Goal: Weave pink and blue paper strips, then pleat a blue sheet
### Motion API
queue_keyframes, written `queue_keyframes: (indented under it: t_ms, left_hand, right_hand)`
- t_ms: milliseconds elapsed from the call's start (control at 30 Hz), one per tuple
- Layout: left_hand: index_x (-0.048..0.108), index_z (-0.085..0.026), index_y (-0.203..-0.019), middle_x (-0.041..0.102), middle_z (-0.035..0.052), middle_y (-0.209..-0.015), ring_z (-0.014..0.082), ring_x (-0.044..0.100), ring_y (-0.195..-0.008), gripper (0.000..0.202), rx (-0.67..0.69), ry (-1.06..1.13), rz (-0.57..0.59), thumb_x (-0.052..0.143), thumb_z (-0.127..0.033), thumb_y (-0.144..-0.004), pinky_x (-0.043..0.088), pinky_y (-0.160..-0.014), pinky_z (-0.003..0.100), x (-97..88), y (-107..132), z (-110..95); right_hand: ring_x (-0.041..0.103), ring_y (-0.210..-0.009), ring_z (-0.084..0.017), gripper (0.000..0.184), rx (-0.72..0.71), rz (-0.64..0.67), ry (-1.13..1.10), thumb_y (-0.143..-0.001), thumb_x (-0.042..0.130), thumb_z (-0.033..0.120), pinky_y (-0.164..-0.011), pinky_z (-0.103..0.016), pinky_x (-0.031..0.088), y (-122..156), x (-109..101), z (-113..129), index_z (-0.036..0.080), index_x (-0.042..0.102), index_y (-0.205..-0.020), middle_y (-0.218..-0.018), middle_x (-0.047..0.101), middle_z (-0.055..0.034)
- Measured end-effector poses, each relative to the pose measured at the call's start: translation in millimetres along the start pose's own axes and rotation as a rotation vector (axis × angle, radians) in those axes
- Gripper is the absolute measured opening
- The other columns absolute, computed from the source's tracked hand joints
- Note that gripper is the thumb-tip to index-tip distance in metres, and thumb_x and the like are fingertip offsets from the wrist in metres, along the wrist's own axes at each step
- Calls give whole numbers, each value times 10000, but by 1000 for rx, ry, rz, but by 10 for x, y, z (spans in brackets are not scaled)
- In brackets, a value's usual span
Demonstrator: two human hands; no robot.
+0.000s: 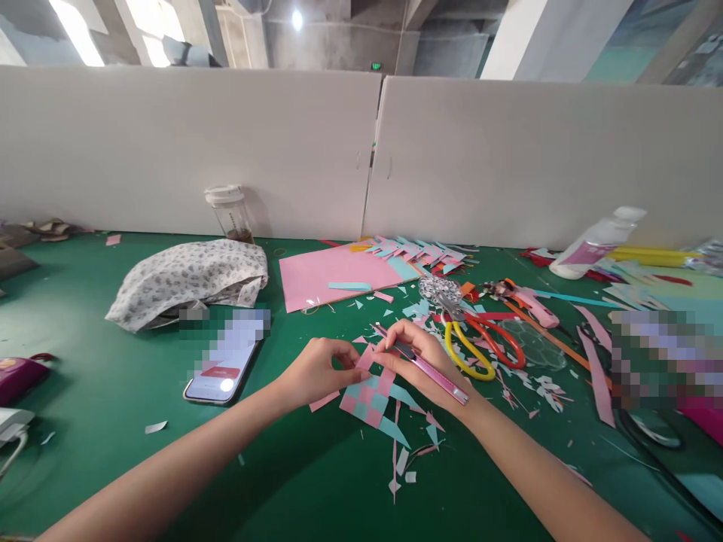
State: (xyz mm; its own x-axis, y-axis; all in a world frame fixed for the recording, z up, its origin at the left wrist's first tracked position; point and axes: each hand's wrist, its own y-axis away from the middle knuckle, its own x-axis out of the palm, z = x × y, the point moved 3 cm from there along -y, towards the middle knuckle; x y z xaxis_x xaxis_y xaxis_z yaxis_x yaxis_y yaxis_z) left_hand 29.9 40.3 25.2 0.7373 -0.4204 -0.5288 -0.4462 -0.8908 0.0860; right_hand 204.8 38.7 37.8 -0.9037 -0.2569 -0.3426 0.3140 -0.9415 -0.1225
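A woven piece of pink and light-blue paper strips (367, 406), with pointed strip ends sticking out, is held at its upper edge by my left hand (319, 370). The left thumb and index finger pinch a pink strip there. In my right hand (430, 352) lies a pink utility knife (432, 375), tilted across the fingers with its tip toward the upper left. The right thumb and fingertips also meet at the top of the woven piece, close to the left fingertips. Whether they grip a strip is too small to tell.
Paper scraps surround yellow-handled scissors (468, 354) and red-handled scissors (497, 339) on the right, with a pink glue gun (536, 307) beyond. Pink sheets (321, 275) lie behind. Leftward are a phone (223, 369), a patterned cloth (192, 278) and a cup (230, 214). A white bottle (593, 245) leans far right.
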Motion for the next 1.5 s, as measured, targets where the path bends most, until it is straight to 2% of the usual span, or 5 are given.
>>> queue_keyframes:
  t_ms: [333,533,700,1133,1500]
  left_hand:
    - [567,-173,-669,602,0,-713,137,554,-706,189,-4,224,-7,638,-342,-715,414,-666,258,30,-10,79]
    - [489,-179,-772,653,43,-951,117,611,-719,159,-179,830,-59,632,-202,-707,470,-593,219,19,-94,151]
    - [511,-179,-839,667,38,-915,109,627,-665,265,-248,1024,-118,703,-161,-656,516,-600,232,59,-227,203]
    - [636,-148,-791,632,23,-767,92,564,-640,304,-201,821,-95,747,-387,-641,432,-582,209,214,-272,153]
    - [624,-144,-723,607,8,-737,104,538,-671,329,-170,824,-199,730,-443,-635,401,-619,230,195,-272,210]
  right_hand:
    - [591,-916,-204,280,-186,-139,641,-844,397,150,-784,-356,465,-97,-307,-246,253,505,-1081,-989,627,-52]
    - [551,-1024,-316,511,318,-276,1214,-744,468,153,-783,-389,465,-52,-880,-479,101,442,-1252,-1125,563,-187]
    - [610,-819,-346,467,541,-302,1210,-712,521,408,-624,-400,476,117,-1171,-582,52,571,-1010,-1012,572,-251]
    - [655,-727,-225,524,571,-202,843,-674,567,303,-535,-263,460,198,-1375,-778,121,532,-1163,-902,673,-131]
    - [579,-920,-332,545,389,-588,952,-674,576,296,-666,-381,426,216,-1127,-483,184,437,-1189,-1052,589,-174]
